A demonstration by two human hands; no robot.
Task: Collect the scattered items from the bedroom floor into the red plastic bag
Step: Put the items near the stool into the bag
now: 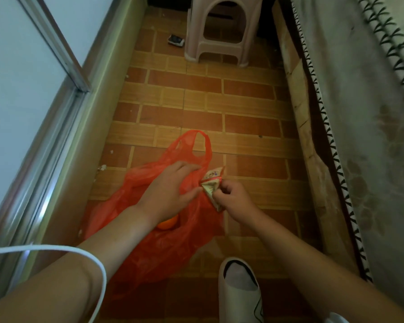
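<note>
A red plastic bag [163, 243] lies flat on the tiled floor, its handles pointing away from me. An orange round item [167, 223] shows through the plastic, partly hidden under my left wrist. My left hand [170, 190] rests on the bag near its mouth, thumb and fingers pinching the plastic. My right hand [231, 199] grips a small crumpled printed wrapper [211, 185] with red edging, right at the bag's right edge. A small dark item [175, 40] lies far off on the floor beside the stool.
A pale plastic stool [219, 31] stands at the far end of the narrow floor strip. A bed with a grey cover [359, 136] runs along the right, a sliding door frame [63, 127] along the left. My slippered foot [239, 290] is at the bottom; a white cable [56, 249] crosses my left arm.
</note>
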